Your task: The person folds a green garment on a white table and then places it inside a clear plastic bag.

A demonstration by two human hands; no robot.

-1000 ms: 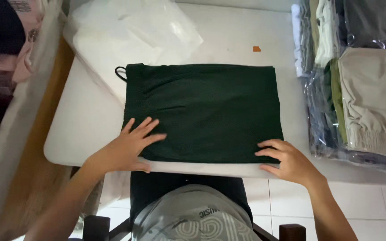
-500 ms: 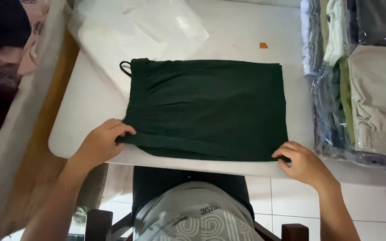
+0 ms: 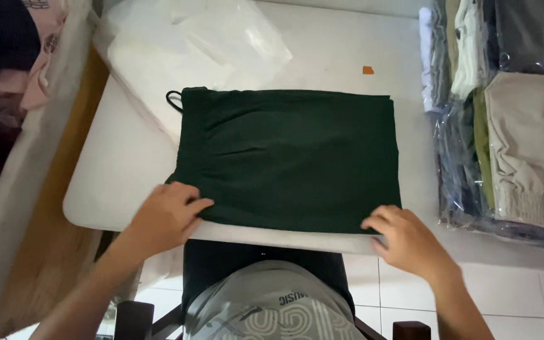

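Green cloth [image 3: 291, 160], folded into a neat dark rectangle, lies flat in the middle of the white table [image 3: 114, 182]. Both hands are at its near edge. The left hand [image 3: 165, 217] sits on the near left corner, with its fingers curled over the edge, pinching the cloth. The right hand [image 3: 407, 242] is at the near right corner, and its fingertips press down on the edge of the cloth there. I cannot tell if this hand grips the cloth or only touches it.

A thin black loop [image 3: 174, 101] sticks out at the far left corner of the cloth. Just behind that corner lies a clear plastic bag [image 3: 221, 41], flat on the table. A tiny orange scrap [image 3: 368, 70] lies on the table near the far right corner of the cloth, not touching it.

To the right of the table sit stacks of folded clothes in plastic bags [image 3: 511, 126], in beige, green, white and grey. On the far left there is a pile of pink and dark clothes [image 3: 1, 69]. Below the table edge you can see the person's grey shirt [image 3: 272, 302] and the white tiled floor [image 3: 517, 296].
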